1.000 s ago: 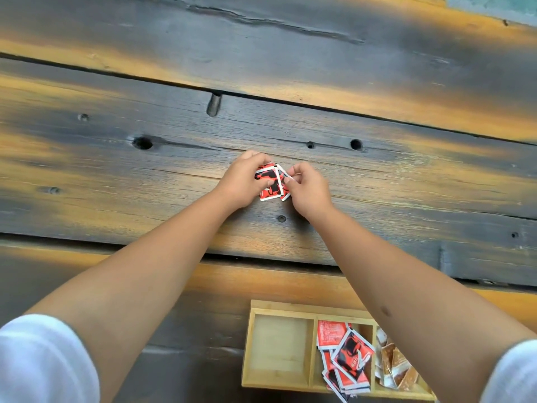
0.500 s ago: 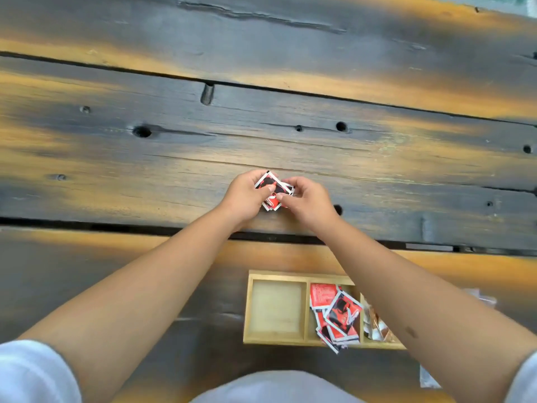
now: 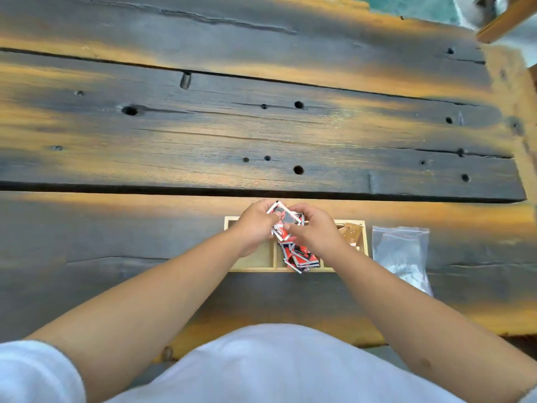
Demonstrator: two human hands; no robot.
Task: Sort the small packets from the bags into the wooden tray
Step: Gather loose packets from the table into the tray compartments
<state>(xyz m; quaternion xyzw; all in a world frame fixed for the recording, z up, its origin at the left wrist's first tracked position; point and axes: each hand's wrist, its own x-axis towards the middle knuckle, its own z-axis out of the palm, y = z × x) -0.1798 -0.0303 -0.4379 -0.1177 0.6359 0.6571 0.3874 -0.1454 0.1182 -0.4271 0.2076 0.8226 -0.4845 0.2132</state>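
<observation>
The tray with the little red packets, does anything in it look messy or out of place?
Yes. In the wooden tray, the red packets in the middle compartment lie in a jumbled heap, and one corner pokes over the near rim. Both hands, left and right, hold more packets above it.

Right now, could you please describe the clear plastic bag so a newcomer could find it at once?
On the dark plank table, find the wooden tray at the near edge. The clear plastic bag lies flat just right of it, the only see-through thing there, with a red zip strip along its top.
</observation>
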